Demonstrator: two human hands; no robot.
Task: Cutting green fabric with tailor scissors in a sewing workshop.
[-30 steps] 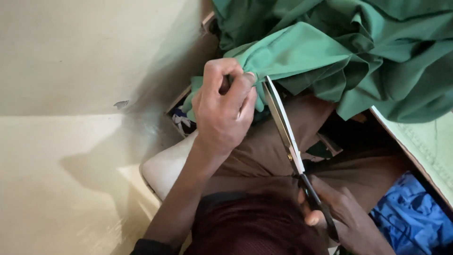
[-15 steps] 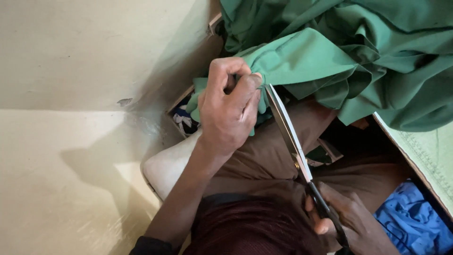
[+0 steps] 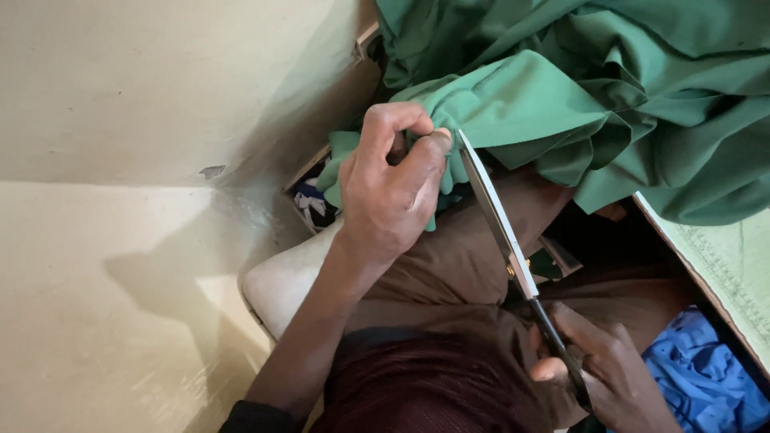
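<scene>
Head cam: hands, L (image 3: 389,188) pinching green fabric (image 3: 561,104), R (image 3: 605,373) w/ scissors (image 3: 505,232).

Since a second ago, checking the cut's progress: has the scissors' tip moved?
Cannot tell: the head camera shifts. The scissors tip stays at the left hand thumb on the green cloth.

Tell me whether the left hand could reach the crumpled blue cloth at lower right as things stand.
Probably not freely: the left hand grips the green fabric, and the long scissors and right hand lie before the blue cloth.
</scene>
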